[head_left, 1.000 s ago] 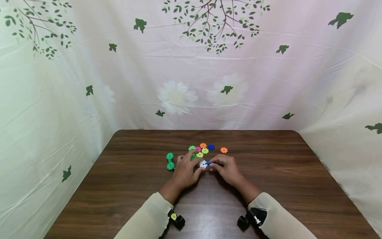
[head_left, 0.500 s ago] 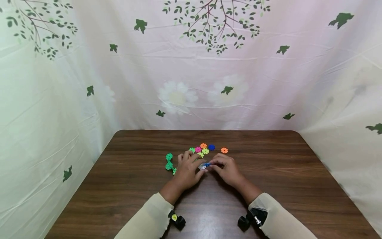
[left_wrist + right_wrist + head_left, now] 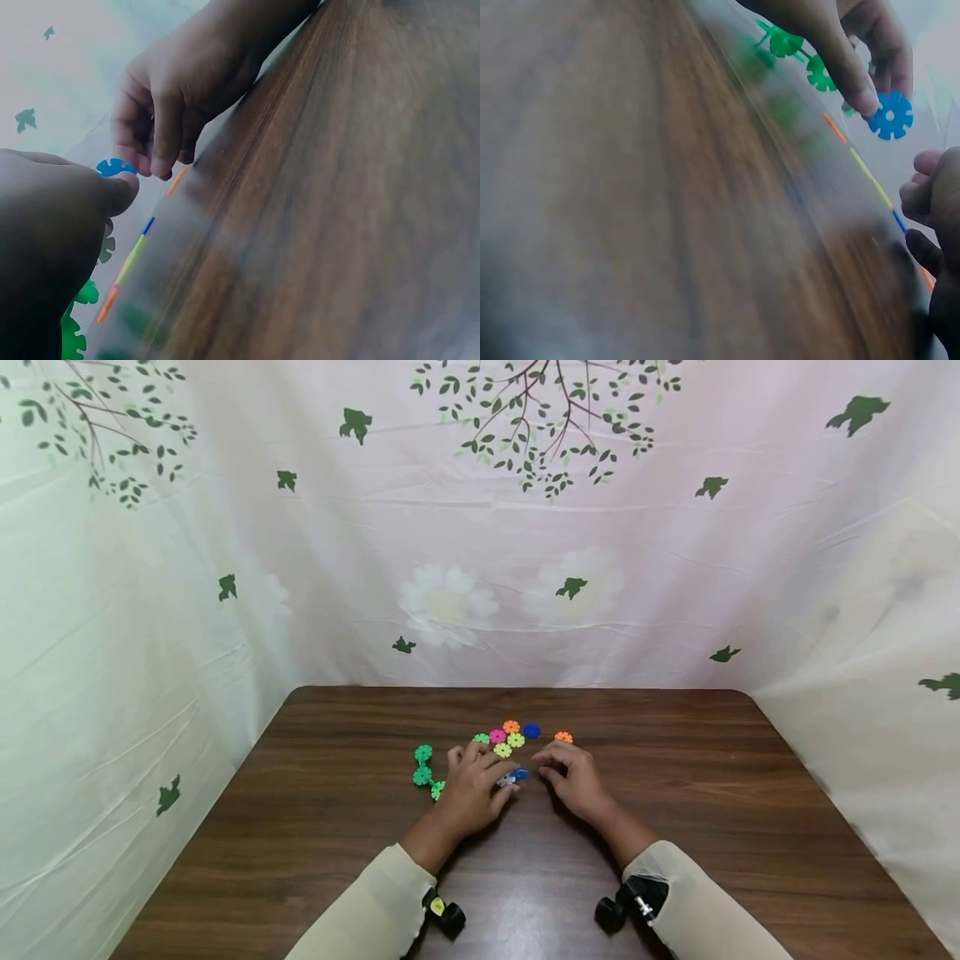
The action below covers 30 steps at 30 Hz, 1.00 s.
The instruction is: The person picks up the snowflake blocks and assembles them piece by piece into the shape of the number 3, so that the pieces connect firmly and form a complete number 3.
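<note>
My left hand (image 3: 467, 791) pinches a white notched flower disc (image 3: 507, 780) between thumb and fingers. Slotted onto it is a blue notched disc (image 3: 521, 773), which shows round and nearly face-on in the right wrist view. A linked chain of green discs (image 3: 422, 775) runs toward the left hand, partly hidden behind it; whether it joins the white disc cannot be seen. To the right, my right hand (image 3: 576, 779) hovers a short way from the blue disc. Its fingers are loosely bent with nothing between them.
Beyond the hands lie loose discs: a pink disc (image 3: 498, 737), yellow discs (image 3: 515, 740), a dark blue disc (image 3: 532, 731) and orange ones (image 3: 511, 727). One orange disc (image 3: 563, 737) sits apart, just past the right fingers. Brown wooden table (image 3: 697, 810) surrounds them; a printed curtain hangs behind.
The right hand has let go of the blue disc and drawn slightly right. The left hand has turned the white and blue discs a little, and the green chain has shifted slightly left.
</note>
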Tool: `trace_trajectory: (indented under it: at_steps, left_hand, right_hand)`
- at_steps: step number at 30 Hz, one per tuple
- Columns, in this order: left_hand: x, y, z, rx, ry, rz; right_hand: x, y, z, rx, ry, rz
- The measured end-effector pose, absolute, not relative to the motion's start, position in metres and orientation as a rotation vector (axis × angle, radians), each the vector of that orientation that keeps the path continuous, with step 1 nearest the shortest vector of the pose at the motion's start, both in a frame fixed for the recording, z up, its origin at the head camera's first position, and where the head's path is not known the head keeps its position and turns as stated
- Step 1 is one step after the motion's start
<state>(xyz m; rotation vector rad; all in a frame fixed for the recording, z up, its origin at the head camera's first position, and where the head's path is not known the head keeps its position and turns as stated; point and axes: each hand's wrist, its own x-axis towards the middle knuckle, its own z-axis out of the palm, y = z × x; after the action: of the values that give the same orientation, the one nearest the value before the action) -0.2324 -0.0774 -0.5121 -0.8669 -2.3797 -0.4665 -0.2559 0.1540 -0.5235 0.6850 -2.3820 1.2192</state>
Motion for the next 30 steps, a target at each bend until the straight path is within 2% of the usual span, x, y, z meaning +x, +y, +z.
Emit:
trace_trajectory:
  at_steps: [16, 30]
  left_hand:
    - [-0.234, -0.079, -0.514, -0.874, -2.344, -0.517]
    - [-0.233, -0.077, -0.515, -0.879, -2.383, -0.548]
  right_hand:
    - [-0.299, 0.147, -0.52, 0.464, -2.548, 1.151]
    - [-0.313, 0.143, -0.518, 0.305, -2.646, 1.171]
